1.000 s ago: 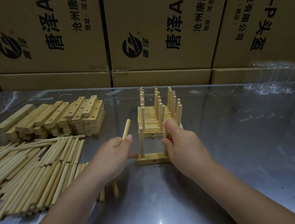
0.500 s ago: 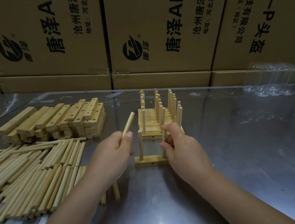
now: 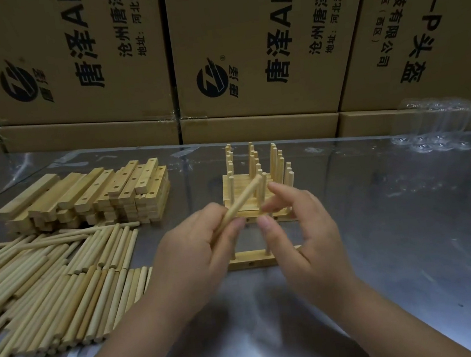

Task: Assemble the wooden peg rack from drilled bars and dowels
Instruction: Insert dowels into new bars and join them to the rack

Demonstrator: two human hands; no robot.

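Printed cartons (image 3: 242,45) are standing along the back of a shiny table (image 3: 410,231). On its left, loose dowels (image 3: 50,287) are lying in a heap, with drilled bars (image 3: 89,195) stacked just behind them. Finished racks (image 3: 255,182) are sitting mid-table. Nearer, a bar (image 3: 252,260) with upright pegs is lying between the hands. The left hand (image 3: 196,259) is pinching a tilted dowel (image 3: 240,201). The right hand (image 3: 301,229) is hovering half open, fingers loosely spread, gripping nothing.

your shiny metal table (image 3: 397,248) carries loose dowels (image 3: 50,287) at nine o'clock, stacked drilled bars (image 3: 92,197) at ten, finished racks (image 3: 258,181) at twelve.
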